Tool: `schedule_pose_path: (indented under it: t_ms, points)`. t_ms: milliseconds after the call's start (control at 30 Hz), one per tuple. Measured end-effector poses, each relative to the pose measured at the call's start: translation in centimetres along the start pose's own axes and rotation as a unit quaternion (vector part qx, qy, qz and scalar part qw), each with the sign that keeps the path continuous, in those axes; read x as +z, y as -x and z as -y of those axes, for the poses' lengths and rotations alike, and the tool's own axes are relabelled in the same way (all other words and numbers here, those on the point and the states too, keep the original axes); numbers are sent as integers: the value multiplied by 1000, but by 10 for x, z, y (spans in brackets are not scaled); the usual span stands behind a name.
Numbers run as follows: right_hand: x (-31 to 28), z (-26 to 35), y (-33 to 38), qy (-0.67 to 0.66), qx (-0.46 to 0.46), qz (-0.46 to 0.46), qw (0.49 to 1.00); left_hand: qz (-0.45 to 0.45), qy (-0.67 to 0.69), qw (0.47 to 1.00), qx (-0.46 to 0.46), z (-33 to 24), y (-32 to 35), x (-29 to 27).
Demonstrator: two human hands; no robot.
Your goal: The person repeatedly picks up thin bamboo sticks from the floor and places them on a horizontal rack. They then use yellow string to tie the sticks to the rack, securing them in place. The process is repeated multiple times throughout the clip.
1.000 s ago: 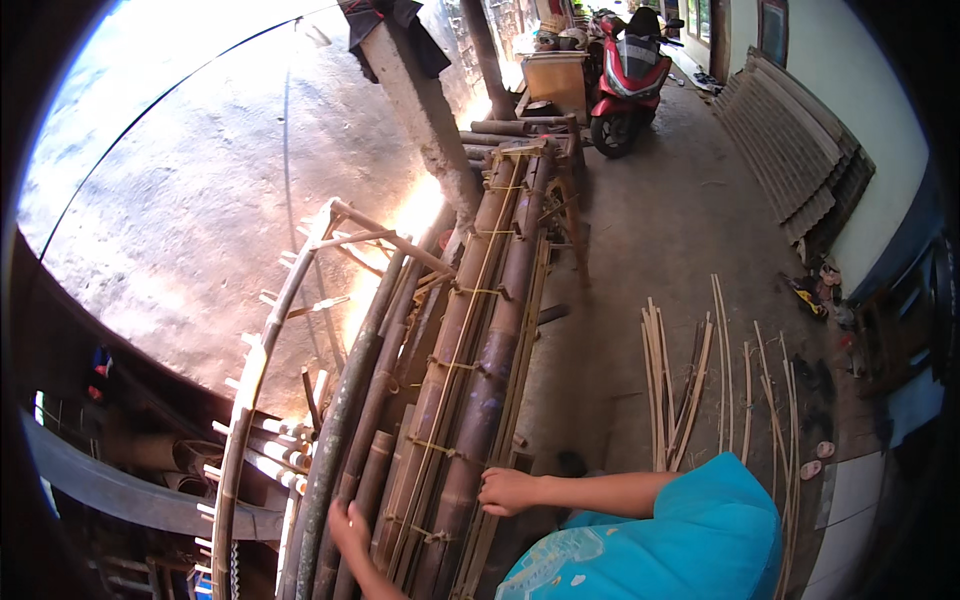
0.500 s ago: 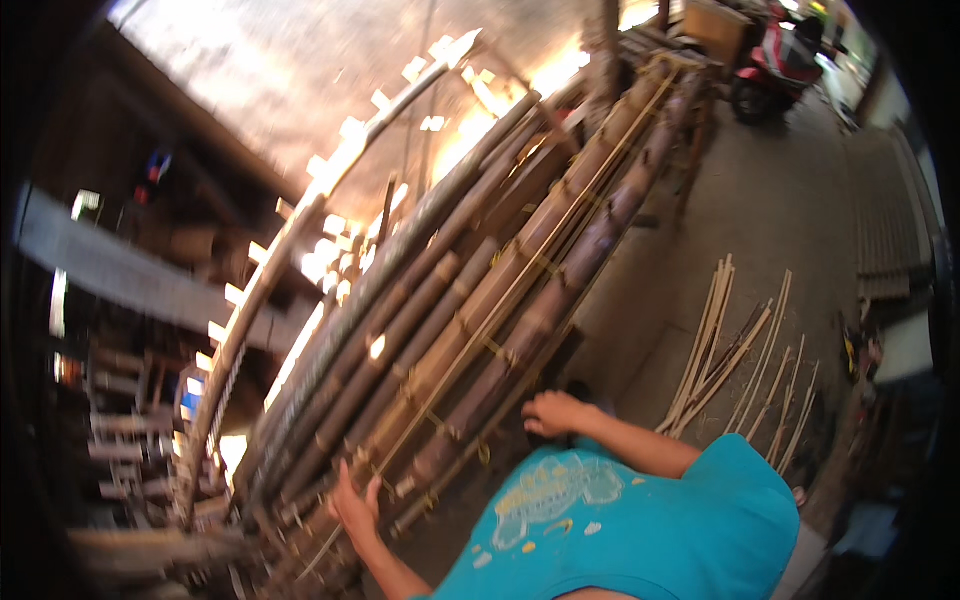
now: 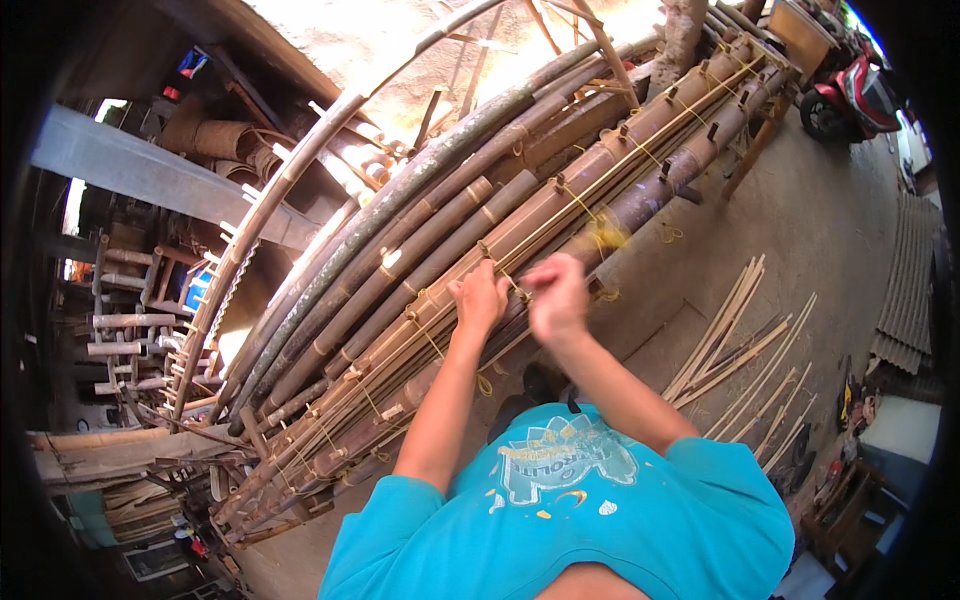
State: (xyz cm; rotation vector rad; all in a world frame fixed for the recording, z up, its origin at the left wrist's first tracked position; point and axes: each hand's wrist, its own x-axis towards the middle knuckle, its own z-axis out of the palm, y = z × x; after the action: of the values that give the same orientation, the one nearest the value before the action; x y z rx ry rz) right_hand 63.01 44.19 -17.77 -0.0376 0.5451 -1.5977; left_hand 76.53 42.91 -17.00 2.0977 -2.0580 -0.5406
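A long bamboo frame (image 3: 560, 215) runs diagonally in front of me, with two thick poles side by side and thin bamboo strips (image 3: 440, 290) laid along them. Short pegs stick up from the poles, and yellow string (image 3: 515, 287) crosses between them at intervals. My left hand (image 3: 482, 300) rests on the strips beside a peg, fingers curled in; what they pinch is hidden. Just right of it is my right hand (image 3: 558, 305), smeared by motion, its fingers closed around yellow string. A blurred yellow bundle of string (image 3: 605, 235) hangs in the air beyond it.
More bamboo poles (image 3: 400, 255) lie behind the frame, near a curved pole with rungs (image 3: 290, 185). Split bamboo strips (image 3: 720, 330) lie on the floor at right. A red motorbike (image 3: 865, 100) stands at the far right; corrugated sheets (image 3: 910, 270) are below it.
My left hand has moved right and farther along the frame. My right hand has come from beside my body to the frame, next to the left. The view has turned and shifted.
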Motion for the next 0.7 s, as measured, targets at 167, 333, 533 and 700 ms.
schedule_pose_path:
  t_ms: [167, 333, 533, 700]
  points:
    - [92, -36, -30, 700, -91, 450, 547, -147, 128, 979, 61, 30, -10, 45]
    - [50, -38, -144, 707, 62, 448, 544, -114, 198, 973, 31, 6, -12, 26]
    - [47, 73, -2, 595, 177, 582, 525, -127, 139, 982, -28, 13, -4, 24]
    - [-41, 29, 19, 673, -20, 492, 552, -137, 356, 923, 49, -7, -26, -11]
